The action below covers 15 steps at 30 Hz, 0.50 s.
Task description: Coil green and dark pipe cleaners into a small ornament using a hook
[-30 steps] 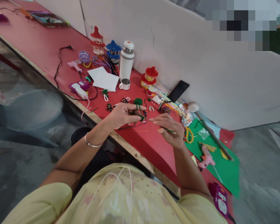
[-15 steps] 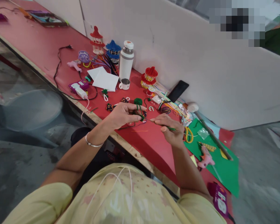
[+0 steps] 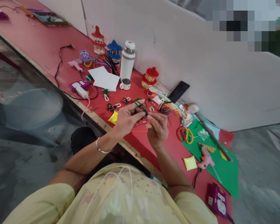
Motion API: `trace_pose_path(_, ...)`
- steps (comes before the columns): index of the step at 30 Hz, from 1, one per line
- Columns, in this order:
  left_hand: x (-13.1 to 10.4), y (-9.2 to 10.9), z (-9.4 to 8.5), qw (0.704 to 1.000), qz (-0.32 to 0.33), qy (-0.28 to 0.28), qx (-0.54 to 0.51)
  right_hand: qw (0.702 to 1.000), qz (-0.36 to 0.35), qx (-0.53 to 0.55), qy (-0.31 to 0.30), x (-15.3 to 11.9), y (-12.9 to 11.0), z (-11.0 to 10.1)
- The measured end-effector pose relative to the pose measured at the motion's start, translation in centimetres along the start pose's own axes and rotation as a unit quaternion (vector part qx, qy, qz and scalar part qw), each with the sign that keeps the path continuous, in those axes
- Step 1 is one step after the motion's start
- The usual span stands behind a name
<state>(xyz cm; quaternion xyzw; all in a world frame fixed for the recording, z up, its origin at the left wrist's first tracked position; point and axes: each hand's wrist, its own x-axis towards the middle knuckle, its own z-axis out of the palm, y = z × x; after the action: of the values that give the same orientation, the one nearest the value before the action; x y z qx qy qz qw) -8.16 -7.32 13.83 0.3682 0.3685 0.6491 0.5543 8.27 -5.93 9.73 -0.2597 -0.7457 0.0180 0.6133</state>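
Observation:
My left hand (image 3: 127,118) pinches a small piece of green yarn work (image 3: 142,107), with a strand looped over its forefinger. Touching the same piece from the other side are the closed fingertips of my right hand (image 3: 158,126). A slim crochet hook with a green handle lies in my right hand, mostly hidden by the fingers now. Beneath the hands are dark bits of yarn and a ball of multicoloured yarn (image 3: 166,110). Small dark yarn pieces with white bead loops (image 3: 110,107) lie left of my left hand.
A white bottle (image 3: 127,60) and its cup (image 3: 125,84) stand behind the hands. Scissors (image 3: 185,134), a pink glue gun (image 3: 205,158) and a purple power strip (image 3: 217,200) lie to the right. A phone (image 3: 179,91) leans on the partition; a grey stool (image 3: 35,109) stands left.
My right hand has moved left to meet my left hand at the green yarn. The scissors and a yellow packet on the right have come into fuller view.

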Motion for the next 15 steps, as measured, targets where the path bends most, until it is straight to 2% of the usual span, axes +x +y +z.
trace_pose_path(3, 0.1, 0.4, 0.2, 0.995, -0.044, -0.022, -0.081, 0.999, 0.007, 0.021, 0.023, -0.3, 0.3, 1.1)
trace_pose_path(7, 0.4, 0.8, -0.4, 0.993, -0.060, -0.022, -0.104, 0.991, 0.060, 0.114, 0.023, 0.0, 1.1, 1.5)
trace_pose_path(10, 1.0, 0.9, -1.4, 0.991, -0.090, -0.046, -0.090, 0.984, 0.091, 0.151, -0.027, 0.8, 2.0, 0.4)
trace_pose_path(12, 1.4, 1.1, -2.1, 0.987, -0.122, -0.079, -0.064, 0.982, 0.081, 0.155, -0.074, 1.4, 2.6, -0.8)
trace_pose_path(15, 1.8, 1.4, -2.6, 0.984, -0.144, -0.098, -0.034, 0.979, 0.061, 0.149, -0.127, 2.1, 3.3, -2.5)
